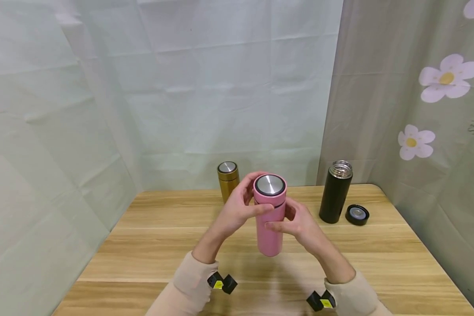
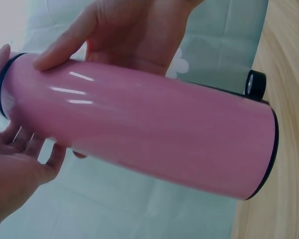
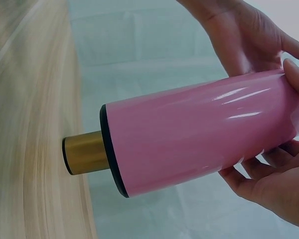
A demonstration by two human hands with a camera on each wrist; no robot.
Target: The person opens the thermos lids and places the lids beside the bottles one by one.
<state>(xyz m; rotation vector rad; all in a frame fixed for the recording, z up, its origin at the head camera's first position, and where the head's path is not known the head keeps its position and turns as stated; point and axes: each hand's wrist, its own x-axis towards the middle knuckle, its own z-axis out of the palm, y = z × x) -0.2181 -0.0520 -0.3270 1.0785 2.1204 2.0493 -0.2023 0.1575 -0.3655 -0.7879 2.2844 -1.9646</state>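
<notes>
Both hands hold a pink thermos bottle [image 1: 270,237] upright, lifted over the table. My left hand [image 1: 238,210] grips it around its lid [image 1: 270,185], which has a silver disc on top and sits on the bottle. Lower down, my right hand [image 1: 303,224] holds the body, thumb across the front. The wrist views show the pink body [image 2: 154,129] between both hands, its dark base ring [image 3: 113,152] apart from the wood. Parts of the fingers behind the bottle are hidden.
A gold thermos [image 1: 228,180] with its lid on stands behind the left hand. At the right stands a black thermos [image 1: 333,197], uncapped, with its black lid [image 1: 357,215] lying beside it. Curtains hang behind the wooden table [image 1: 150,245].
</notes>
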